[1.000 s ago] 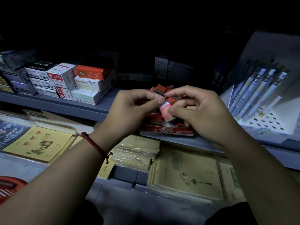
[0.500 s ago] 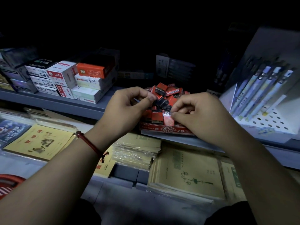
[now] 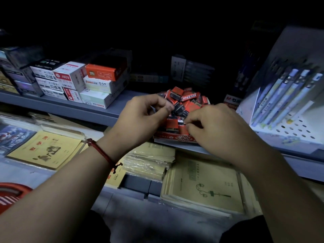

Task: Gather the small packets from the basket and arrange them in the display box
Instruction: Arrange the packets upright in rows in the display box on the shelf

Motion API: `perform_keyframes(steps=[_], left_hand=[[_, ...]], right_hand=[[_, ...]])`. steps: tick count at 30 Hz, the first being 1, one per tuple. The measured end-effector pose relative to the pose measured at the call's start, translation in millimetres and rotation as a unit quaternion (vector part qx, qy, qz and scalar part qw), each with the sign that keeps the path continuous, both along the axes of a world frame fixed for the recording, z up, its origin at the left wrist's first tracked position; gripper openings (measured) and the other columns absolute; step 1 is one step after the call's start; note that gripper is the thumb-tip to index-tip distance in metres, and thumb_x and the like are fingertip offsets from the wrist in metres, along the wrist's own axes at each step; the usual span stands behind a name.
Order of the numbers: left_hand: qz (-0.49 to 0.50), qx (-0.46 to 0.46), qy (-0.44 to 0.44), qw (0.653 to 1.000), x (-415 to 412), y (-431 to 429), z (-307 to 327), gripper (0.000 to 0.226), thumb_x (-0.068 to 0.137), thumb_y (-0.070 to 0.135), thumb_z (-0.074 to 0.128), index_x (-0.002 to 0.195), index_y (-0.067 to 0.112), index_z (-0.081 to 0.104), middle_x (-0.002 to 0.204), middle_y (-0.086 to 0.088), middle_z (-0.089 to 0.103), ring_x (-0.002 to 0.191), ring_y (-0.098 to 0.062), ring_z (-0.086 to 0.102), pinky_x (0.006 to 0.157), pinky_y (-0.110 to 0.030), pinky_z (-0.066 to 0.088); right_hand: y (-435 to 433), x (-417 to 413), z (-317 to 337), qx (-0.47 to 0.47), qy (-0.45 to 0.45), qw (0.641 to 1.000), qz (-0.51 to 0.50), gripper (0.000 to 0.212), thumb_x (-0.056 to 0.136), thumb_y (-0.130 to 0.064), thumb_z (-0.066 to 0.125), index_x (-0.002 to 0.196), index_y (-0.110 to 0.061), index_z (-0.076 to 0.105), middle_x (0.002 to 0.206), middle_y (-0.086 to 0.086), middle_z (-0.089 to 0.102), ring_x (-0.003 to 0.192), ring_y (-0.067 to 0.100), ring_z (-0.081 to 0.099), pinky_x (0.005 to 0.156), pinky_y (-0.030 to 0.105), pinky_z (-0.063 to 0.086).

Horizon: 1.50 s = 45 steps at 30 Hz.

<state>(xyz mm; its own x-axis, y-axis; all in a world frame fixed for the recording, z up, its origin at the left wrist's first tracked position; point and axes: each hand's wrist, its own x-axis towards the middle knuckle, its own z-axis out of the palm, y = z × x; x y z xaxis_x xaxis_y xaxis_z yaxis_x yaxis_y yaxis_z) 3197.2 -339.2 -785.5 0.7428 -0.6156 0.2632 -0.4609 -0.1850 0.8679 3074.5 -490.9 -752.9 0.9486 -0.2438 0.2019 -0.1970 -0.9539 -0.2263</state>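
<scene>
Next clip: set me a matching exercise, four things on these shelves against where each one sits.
Things:
1. basket
2. pens
3. orange box
4. display box

Places:
A. on top of the stacked boxes at the left
B. in the white rack at the right
C. lower left corner of the view
D. at the left hand and right hand, heaped with red packets

Pairs: 1-C, 2-B, 3-A, 4-D
</scene>
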Motion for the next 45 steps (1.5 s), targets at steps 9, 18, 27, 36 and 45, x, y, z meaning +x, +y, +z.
perform_keyframes(steps=[9,18,27,36,45], left_hand=[[-0.005,0.025,-0.026,0.999,-8.7,2.4,3.1,0.012,0.098,0.031,0.065,0.096,0.025,0.075,0.089,0.001,0.074,0.082,-0.035,0.069,0.070,-0.053,0.057],[-0.015,0.025,-0.043,0.999,-4.0,3.6,1.3,0.010,0.097,0.028,0.066,0.095,0.027,0.076,0.090,0.009,0.073,0.083,-0.025,0.066,0.074,-0.046,0.056],[-0.015,0.031,-0.081,0.996,-3.3,-4.1,1.3,0.009,0.096,0.020,0.068,0.095,0.025,0.077,0.090,0.014,0.071,0.082,0.007,0.061,0.069,-0.006,0.042],[-0.005,0.031,-0.073,0.997,-5.0,-6.7,-2.4,0.010,0.095,0.025,0.069,0.101,0.031,0.074,0.087,0.015,0.070,0.081,0.001,0.063,0.073,-0.021,0.051],[-0.033,0.033,-0.017,0.999,-6.0,-7.7,-1.0,0.019,0.092,0.026,0.074,0.111,0.029,0.073,0.097,0.013,0.075,0.093,0.001,0.069,0.080,-0.027,0.059]], right_hand=[[-6.7,3.0,-10.9,0.020,0.027,0.999,0.008,0.027,0.093,-0.023,0.051,0.089,-0.013,0.076,0.084,0.003,0.073,0.079,0.023,0.068,0.070,0.043,0.059],[-21.8,-1.0,-2.6,0.146,-0.076,0.986,-0.017,0.014,0.089,-0.019,0.075,0.078,-0.028,0.075,0.069,-0.017,0.068,0.063,-0.006,0.060,0.055,0.010,0.043],[-22.7,14.6,-14.8,0.123,-0.132,0.979,-0.099,0.039,0.088,-0.040,0.075,0.123,-0.022,0.071,0.101,-0.010,0.054,0.087,0.008,0.059,0.080,0.042,0.058],[-24.6,14.8,-18.0,0.145,-0.125,0.976,-0.100,0.034,0.087,-0.041,0.077,0.117,-0.026,0.071,0.110,-0.011,0.052,0.091,0.009,0.059,0.080,0.040,0.056],[-23.1,12.4,-13.4,0.310,-0.197,0.928,-0.064,0.008,0.089,-0.022,0.079,0.088,-0.029,0.075,0.080,-0.011,0.074,0.070,-0.003,0.067,0.066,0.021,0.055]])
